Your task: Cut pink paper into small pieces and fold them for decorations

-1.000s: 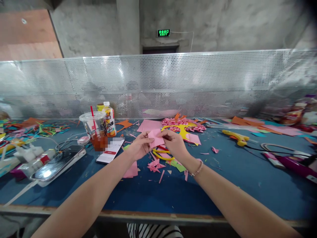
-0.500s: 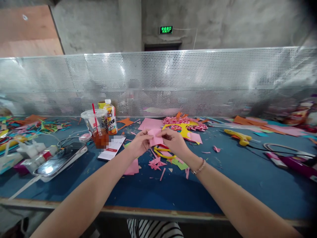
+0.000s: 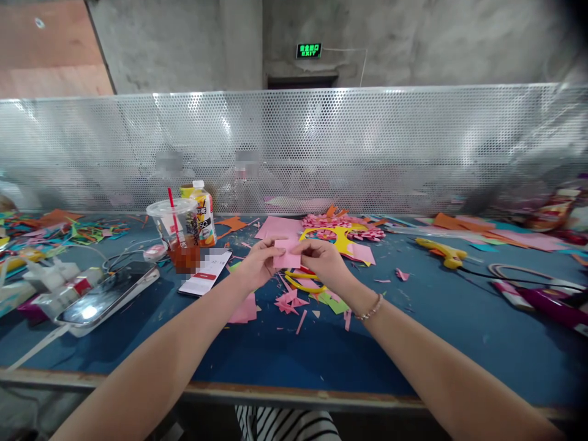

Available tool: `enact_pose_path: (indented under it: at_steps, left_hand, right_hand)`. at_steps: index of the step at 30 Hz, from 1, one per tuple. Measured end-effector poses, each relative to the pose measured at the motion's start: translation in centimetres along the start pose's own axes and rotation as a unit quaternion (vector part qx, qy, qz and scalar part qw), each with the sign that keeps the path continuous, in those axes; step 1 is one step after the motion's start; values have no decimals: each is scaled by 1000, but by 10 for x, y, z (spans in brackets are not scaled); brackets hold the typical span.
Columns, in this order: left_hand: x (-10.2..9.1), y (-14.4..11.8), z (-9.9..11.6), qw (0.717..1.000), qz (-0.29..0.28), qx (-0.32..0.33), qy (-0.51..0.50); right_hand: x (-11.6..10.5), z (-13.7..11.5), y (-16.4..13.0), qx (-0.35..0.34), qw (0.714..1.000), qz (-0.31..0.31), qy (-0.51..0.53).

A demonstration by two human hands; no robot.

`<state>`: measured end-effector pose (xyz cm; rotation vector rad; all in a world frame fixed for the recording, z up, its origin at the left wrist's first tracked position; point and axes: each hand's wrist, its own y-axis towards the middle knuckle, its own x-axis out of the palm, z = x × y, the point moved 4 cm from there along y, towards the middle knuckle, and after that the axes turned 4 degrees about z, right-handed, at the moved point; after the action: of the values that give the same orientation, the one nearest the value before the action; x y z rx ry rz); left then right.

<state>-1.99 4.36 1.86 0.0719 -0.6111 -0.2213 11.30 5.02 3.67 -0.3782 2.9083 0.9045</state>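
Since a second ago both hands have drawn slightly closer together and the pink paper [image 3: 286,254] has turned from a tilted sheet to a squarer, more level shape between them. Left hand [image 3: 258,265] pinches the paper's left edge with thumb and fingers [image 3: 269,248] pressed together on it; right hand [image 3: 324,260] pinches the right edge the same way, its fingers [image 3: 304,247] closed on the upper corner. The paper is held in the air just above the desk [image 3: 459,331], over yellow scissors [image 3: 303,280] that lie among pink scraps [image 3: 287,302] and a green scrap [image 3: 334,304]. A bracelet [image 3: 370,309] sits on the right wrist. Left of the hands, a white card [image 3: 205,274] lies flat beside a plastic cup [image 3: 177,236] with a red straw, and a juice bottle [image 3: 202,215] stands just behind the cup. Farther left a phone [image 3: 108,296] lies face up near white cables [image 3: 55,275], with coloured paper cuttings [image 3: 87,233] beyond. Behind the held paper lie a larger pink sheet [image 3: 278,226], a yellow cut-out [image 3: 337,239] and pink paper flowers [image 3: 342,223]. To the right a yellow glue gun [image 3: 441,251] rests on the desk, well apart from the hands, with its black cord [image 3: 505,278] trailing towards the right edge, where orange and pink sheets [image 3: 496,236] lie. A perforated metal screen [image 3: 367,147] runs along the back of the desk, and a green exit sign [image 3: 309,50] hangs on the wall above it.
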Motion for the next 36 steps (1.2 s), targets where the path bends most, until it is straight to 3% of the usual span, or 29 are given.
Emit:
enact_pose_path:
  at_steps: [12,24,36]
  left_hand:
    - [4,-2,1,1000,-5,19,-8]
    - [7,-3,0,998,-51,27,-5]
    - [9,-5,1,999,-28,14,11]
  right_hand:
    - [-2,4,2,-27,999,21,-8]
    - [-1,-3,-2,-78,996,28,-34]
    - [0,-5,-4,-87,995,47,-24]
